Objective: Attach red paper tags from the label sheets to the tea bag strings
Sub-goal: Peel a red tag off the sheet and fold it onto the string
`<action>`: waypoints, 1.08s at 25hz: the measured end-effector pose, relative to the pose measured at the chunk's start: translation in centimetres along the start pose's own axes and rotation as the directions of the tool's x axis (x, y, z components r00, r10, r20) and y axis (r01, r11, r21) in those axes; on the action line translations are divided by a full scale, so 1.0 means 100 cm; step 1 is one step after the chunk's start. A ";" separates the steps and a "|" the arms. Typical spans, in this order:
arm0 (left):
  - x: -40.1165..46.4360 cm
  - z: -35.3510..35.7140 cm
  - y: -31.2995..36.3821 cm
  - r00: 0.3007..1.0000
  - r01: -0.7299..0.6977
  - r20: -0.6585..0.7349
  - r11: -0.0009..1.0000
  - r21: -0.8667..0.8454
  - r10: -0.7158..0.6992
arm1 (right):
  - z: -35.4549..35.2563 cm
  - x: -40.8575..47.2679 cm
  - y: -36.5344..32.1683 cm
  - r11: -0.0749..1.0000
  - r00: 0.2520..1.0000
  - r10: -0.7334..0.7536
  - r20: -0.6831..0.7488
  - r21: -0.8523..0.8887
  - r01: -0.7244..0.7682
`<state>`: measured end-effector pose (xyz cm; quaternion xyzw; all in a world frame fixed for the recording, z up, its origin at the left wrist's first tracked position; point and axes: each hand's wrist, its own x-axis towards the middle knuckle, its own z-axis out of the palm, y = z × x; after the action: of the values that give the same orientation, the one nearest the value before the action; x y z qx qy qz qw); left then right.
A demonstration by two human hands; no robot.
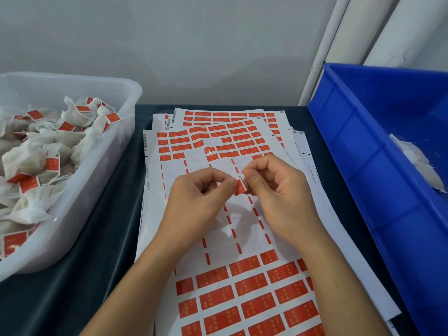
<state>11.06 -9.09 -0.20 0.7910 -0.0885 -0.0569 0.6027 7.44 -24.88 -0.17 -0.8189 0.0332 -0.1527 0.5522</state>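
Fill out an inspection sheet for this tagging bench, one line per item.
Surface: dark cloth-covered table.
Job's things: label sheets stacked at centre, many tags already peeled; one red tag pinched between both hands; tagged tea bags piled in the clear plastic tub at left; a few untagged bags in the blue bin at right.
Clutter: nothing seen.
Grippers: left hand and right hand both pinch the tag above the sheets.
Cables: nothing seen.
Surroundings: grey wall; white pipes in the right corner.
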 end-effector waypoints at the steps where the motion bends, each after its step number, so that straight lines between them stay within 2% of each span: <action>1: 0.000 0.000 0.000 1.000 0.002 -0.001 1.000 0.002 -0.002 | 0.000 0.000 0.000 1.000 1.000 0.000 0.000 0.000 0.000; 18: 0.002 -0.001 -0.003 1.000 -0.025 0.007 1.000 -0.013 0.025 | 0.001 0.000 0.001 1.000 1.000 0.008 0.008 0.006 -0.008; 23: 0.004 -0.002 -0.006 0.999 -0.033 -0.019 0.999 -0.026 0.032 | -0.002 0.000 0.000 0.995 0.995 0.001 0.097 0.096 -0.011; 27: 0.005 -0.003 -0.009 0.999 -0.038 -0.005 0.999 -0.035 0.037 | -0.004 0.001 0.001 0.999 0.992 -0.007 0.128 0.054 0.000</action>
<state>11.68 -8.69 -1.02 0.7786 -0.1009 -0.0454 0.6177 7.41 -25.26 -0.13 -0.8119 -0.0079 -0.1017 0.5748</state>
